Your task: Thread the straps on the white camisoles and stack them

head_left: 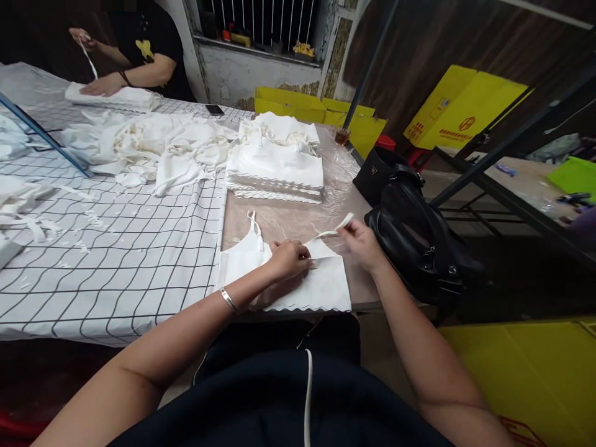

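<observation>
A neat stack [275, 167] of finished tops sat behind; a loose heap [153, 149] was left. The left hand [288, 259] pressed closed fingers onto the white top [321, 287] at the table's near edge, while the right hand [361, 242] pinched its strap [336, 228] (a black bag [414, 239] crowded that side).

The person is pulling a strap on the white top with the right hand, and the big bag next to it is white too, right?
Not quite. In the head view the right hand does pull the strap of the white top, but the bag beside it is black.
</observation>
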### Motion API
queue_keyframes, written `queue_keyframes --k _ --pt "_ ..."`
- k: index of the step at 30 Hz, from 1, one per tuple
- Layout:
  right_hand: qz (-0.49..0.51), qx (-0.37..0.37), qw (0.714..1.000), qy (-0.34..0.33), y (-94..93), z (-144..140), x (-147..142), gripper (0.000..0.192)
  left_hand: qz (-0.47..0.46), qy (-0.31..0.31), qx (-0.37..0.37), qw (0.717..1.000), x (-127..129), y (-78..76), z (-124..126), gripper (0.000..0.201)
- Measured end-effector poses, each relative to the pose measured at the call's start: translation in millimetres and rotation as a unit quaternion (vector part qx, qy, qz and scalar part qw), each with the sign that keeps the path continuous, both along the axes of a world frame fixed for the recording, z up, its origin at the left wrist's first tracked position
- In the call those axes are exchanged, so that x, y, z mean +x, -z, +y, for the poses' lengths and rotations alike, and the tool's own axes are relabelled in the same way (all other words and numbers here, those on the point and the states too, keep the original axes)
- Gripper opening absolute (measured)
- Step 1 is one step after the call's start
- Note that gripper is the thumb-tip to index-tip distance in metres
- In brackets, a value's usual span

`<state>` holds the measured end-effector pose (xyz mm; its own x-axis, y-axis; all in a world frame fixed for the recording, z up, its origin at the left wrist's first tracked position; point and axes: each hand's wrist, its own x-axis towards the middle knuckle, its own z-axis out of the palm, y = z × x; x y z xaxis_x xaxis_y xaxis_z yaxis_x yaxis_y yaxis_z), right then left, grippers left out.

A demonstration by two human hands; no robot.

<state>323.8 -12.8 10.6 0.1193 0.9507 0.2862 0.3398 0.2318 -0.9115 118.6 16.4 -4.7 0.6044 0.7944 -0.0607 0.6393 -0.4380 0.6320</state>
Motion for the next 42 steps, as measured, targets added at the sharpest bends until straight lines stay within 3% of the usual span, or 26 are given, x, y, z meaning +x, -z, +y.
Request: queue_keyframes --k 3,9,25,30,42 --pt "-0.104 -0.05 0.986 -0.117 10.4 -9 -7 0.022 -0.027 -0.004 -0.011 1.0 -1 4.7 0 0.017" --pt "-0.163 -0.079 0.971 -0.155 22.3 -15 -17 0.014 -0.056 0.0 -0.025 0.998 -2 5.8 -1 0.018" --pt "-0.177 -0.068 0.976 -0.103 25.9 -16 -32 0.012 -0.056 -0.02 -0.015 0.998 4 8.7 -5 0.024" --pt "-0.189 -0.066 0.977 -0.077 21.5 -17 -25 0.012 -0.074 -0.018 -0.03 0.997 3 9.2 -5 0.018" --pt "-0.189 -0.057 0.977 -0.086 25.3 -24 -25 0.015 -0.067 -0.022 -0.031 0.997 1 8.5 -5 0.018"
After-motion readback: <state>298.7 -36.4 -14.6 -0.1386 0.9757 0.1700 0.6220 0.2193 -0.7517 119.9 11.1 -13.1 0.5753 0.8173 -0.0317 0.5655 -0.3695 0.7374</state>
